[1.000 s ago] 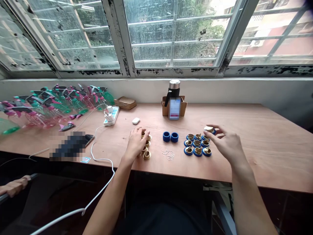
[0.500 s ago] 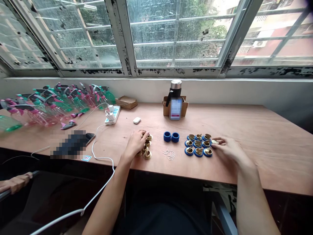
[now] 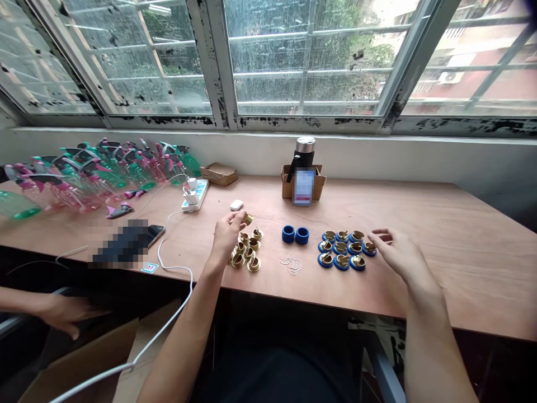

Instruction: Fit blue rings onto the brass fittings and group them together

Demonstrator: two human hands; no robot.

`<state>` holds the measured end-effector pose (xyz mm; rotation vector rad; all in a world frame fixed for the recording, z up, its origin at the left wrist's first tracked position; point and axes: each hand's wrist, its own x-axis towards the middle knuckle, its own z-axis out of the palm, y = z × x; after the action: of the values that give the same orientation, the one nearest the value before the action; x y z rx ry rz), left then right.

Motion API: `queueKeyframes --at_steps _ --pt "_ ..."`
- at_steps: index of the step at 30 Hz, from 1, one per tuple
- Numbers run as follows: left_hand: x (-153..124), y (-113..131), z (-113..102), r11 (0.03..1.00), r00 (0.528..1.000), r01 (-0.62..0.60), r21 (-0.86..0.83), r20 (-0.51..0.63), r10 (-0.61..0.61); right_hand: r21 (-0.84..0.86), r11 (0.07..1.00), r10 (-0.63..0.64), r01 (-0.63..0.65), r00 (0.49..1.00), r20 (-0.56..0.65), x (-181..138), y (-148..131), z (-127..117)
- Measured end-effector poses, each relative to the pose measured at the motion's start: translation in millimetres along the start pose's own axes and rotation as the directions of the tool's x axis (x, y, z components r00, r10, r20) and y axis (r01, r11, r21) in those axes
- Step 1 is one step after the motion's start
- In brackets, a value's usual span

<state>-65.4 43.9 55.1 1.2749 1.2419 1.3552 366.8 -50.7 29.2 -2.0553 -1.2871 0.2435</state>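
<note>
Over the table (image 3: 444, 240), left fingers (image 3: 239, 218) pinch a fitting (image 3: 249, 219).

On the counter (image 3: 403, 215), stacked rings (image 3: 288, 237) are sitting between fittings (image 3: 250, 252) at left and ringed fittings (image 3: 340, 247) at right, with loops (image 3: 290, 265) lying before them; behind, a phone (image 3: 304, 187) is standing before a box (image 3: 287, 190), spray bottles (image 3: 90, 178) crowding the far left.

- I count ten blue-rimmed gold pieces (image 3: 339, 247).
- I log one plain gold piece (image 3: 249, 219) in the left hand (image 3: 229, 228).
- At least seven loose gold pieces (image 3: 254, 244), some part-hidden.
- Two stacks of blue rings (image 3: 288, 234).
- One flask (image 3: 305, 155), one power strip (image 3: 202, 193).
- Spray bottles (image 3: 94, 182): many, too crowded for me to tally.
</note>
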Motion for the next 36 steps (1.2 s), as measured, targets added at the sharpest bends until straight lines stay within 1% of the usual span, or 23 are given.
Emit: queueKeyframes --at_steps 2,3,5,6,8,9,12,14,16,18,22,26,29,30,32,34,36 --pt "-1 5 0 0.962 0.994 0.109 -0.252 0.03 -0.105 0.045 0.999 0.014 -0.015 1.0 0.014 -8 -23 1" --pt "-2 8 0 0.929 0.989 0.151 -0.339 0.053 -0.141 0.067 0.998 -0.019 0.018 1.0 0.008 -13 -36 4" --pt "-5 14 0 0.866 0.976 0.217 -0.45 0.096 -0.195 0.14 0.985 -0.105 0.103 0.994 0.01 -26 -60 14" --pt "-6 17 1 0.838 0.969 0.247 -0.487 0.112 -0.221 0.185 0.971 -0.162 0.151 0.986 0.042 -32 -72 21" --pt "-10 22 4 0.783 0.951 0.306 -0.541 0.145 -0.272 0.254 0.928 -0.311 0.274 0.943 0.116 -45 -92 39" --pt "-12 25 6 0.76 0.94 0.338 -0.556 0.164 -0.298 0.262 0.901 -0.39 0.347 0.911 0.135 -50 -99 49" --pt "-19 31 13 0.717 0.914 0.403 -0.568 0.221 -0.34 0.173 0.833 -0.545 0.525 0.833 0.098 -65 -115 77" --pt "-23 33 17 0.713 0.903 0.43 -0.554 0.274 -0.331 0.08 0.809 -0.587 0.582 0.805 0.078 -72 -119 91" --pt "-27 34 21 0.725 0.899 0.433 -0.536 0.314 -0.305 0.021 0.793 -0.607 0.609 0.787 0.106 -76 -120 98" --pt "-30 33 25 0.745 0.897 0.433 -0.508 0.323 -0.301 -0.004 0.787 -0.611 0.617 0.779 0.14 -78 -119 101" --pt "-36 26 31 0.79 0.888 0.438 -0.43 0.343 -0.306 -0.04 0.788 -0.601 0.614 0.782 0.166 -76 -116 100" --pt "-42 22 37 0.85 0.884 0.395 -0.349 0.395 -0.249 -0.073 0.775 -0.606 0.628 0.771 0.194 -75 -116 101" --pt "-46 22 42 0.899 0.89 0.349 -0.266 0.395 -0.229 -0.051 0.783 -0.604 0.62 0.777 0.179 -74 -114 104" --pt "-47 22 43 0.903 0.891 0.34 -0.261 0.397 -0.221 -0.038 0.787 -0.602 0.616 0.78 0.169 -73 -113 105" --pt "-48 21 46 0.882 0.883 0.36 -0.305 0.416 -0.217 -0.012 0.791 -0.603 0.611 0.784 0.148 -71 -111 107" --pt "-49 19 48 0.84 0.861 0.41 -0.355 0.455 -0.228 0.013 0.788 -0.612 0.616 0.781 0.123 -70 -109 107" --pt "-49 16 49 0.825 0.847 0.434 -0.362 0.476 -0.237 0.048 0.781 -0.624 0.623 0.777 0.079 -69 -110 105"
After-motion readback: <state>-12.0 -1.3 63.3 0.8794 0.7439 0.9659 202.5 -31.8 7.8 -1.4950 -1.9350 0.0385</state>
